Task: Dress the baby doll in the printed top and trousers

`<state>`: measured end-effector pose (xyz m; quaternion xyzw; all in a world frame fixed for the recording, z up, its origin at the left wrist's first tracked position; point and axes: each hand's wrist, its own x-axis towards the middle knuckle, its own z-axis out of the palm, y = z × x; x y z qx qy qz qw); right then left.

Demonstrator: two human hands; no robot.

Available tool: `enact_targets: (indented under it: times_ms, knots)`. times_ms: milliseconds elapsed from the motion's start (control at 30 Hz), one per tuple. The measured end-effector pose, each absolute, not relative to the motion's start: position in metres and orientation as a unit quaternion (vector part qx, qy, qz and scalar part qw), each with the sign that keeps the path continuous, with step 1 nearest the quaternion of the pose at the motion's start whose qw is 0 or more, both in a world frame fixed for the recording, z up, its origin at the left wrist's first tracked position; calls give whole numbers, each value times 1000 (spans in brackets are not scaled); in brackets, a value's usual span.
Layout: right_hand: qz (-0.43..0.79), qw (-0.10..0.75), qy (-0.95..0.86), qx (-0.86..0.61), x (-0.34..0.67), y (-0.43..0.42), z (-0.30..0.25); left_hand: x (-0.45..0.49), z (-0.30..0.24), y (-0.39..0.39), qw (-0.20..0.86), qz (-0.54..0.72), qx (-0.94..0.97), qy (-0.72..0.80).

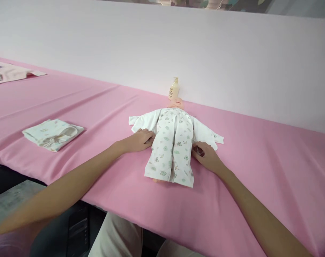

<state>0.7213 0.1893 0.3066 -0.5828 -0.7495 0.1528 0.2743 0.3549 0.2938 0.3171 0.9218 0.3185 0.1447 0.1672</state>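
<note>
Your left hand (140, 140) lay against one side of the patterned white garment (164, 146), its fingers bent inward at the edge just below the white sleeve; whether they gripped the fabric or only pressed beside it, you could not tell, since the fingertips were partly hidden. Your right hand (207, 156) met the opposite side, thumb and fingers curved toward each other with a small gap showing between them and the tips at the garment's edge; whether they pinched any cloth could not be made out. The garment lay over a doll on the pink sheet (259, 171), between your two hands, its sleeves spread outward. The doll's head (176, 103) showed above the collar, just in front of a pump bottle (173, 90).
</note>
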Motion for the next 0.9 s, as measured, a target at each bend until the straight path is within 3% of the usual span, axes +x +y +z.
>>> enact_targets:
  times_ms: [233,533,767,900]
  knots:
    - [86,252,-796,-544,725,192,300,363,309,288,126,183,927,302]
    - [153,296,-737,-588,736,187,302,341,321,294,253,181,888,340]
    - [22,329,-767,-550,715,168,322,343,334,288,133,229,897,355]
    - [20,263,-850,-456,668,130,351,342,355,244,123,239,901,341]
